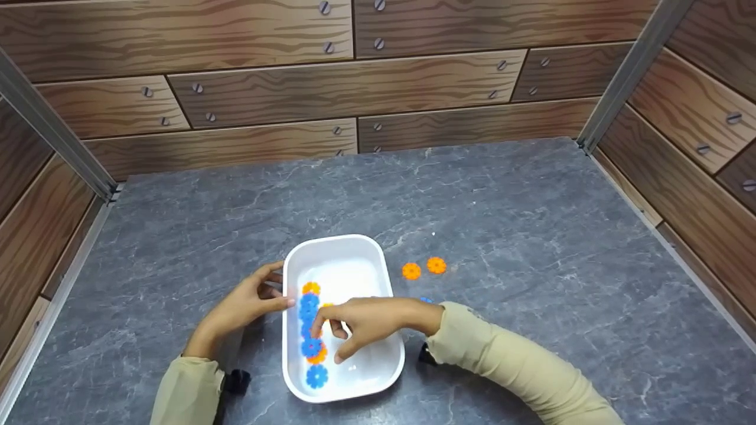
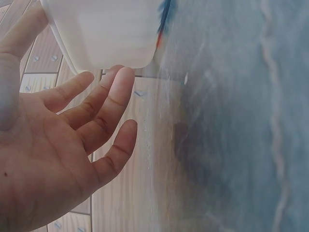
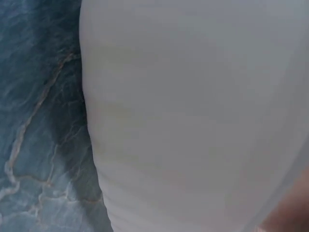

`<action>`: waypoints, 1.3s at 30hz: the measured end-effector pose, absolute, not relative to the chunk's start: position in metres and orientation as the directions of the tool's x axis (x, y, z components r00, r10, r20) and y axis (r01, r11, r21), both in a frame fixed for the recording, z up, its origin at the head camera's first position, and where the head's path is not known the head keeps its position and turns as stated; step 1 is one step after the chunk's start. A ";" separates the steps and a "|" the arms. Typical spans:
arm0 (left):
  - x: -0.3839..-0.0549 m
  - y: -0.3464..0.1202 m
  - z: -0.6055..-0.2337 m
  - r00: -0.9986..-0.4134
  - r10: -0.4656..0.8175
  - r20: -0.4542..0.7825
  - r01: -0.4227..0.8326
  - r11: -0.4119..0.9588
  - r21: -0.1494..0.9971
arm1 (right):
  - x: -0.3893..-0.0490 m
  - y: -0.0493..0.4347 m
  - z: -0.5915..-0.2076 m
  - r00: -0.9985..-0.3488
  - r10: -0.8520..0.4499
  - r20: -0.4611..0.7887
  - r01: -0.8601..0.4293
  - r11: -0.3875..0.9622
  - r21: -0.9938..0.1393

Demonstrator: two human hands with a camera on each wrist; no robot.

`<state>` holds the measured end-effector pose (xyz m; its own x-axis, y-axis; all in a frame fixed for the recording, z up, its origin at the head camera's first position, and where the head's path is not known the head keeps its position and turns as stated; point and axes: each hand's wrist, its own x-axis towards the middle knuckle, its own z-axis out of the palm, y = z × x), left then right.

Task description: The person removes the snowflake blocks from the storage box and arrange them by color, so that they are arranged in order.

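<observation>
Head view, tray (image 1: 348, 271): white rectangular plastic; blue and orange flower-shaped discs (image 1: 317, 376) along its left inside.
Left hand (image 1: 245, 304): fingers loosely spread, touching tray's left rim.
Right hand (image 1: 372, 321): over tray, thumb and fingers parted, gripping nothing visible.
Left wrist view: relaxed fingers at tray's wall.
Right wrist view: hand's state unclear.

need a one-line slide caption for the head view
Left hand touching the white tub, right hand over blue and orange flower-shaped discs inside.
</observation>
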<state>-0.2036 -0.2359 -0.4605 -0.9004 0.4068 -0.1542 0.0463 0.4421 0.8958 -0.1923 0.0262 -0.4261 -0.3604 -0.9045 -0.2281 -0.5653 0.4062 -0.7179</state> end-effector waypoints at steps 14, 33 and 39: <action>-0.203 -0.237 -0.461 -0.902 0.408 -0.142 0.056 0.437 0.898 | -0.191 0.008 -0.436 -0.309 -0.900 -0.309 -0.630 0.437 -0.642; -0.204 -0.237 -0.461 -0.901 0.405 -0.153 0.047 0.442 0.896 | -0.184 -0.004 -0.450 -0.312 -0.873 -0.376 -0.722 0.475 -0.503; -0.203 -0.237 -0.458 -0.906 0.392 -0.157 0.042 0.453 0.890 | -0.184 -0.007 -0.451 -0.319 -0.864 -0.390 -0.733 0.485 -0.477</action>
<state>-0.2030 -0.2367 -0.4584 -0.9062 0.3924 -0.1573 0.0416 0.4531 0.8905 -0.1839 -0.0067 -0.4514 -0.3188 -0.8641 -0.3895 -0.7326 0.4854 -0.4772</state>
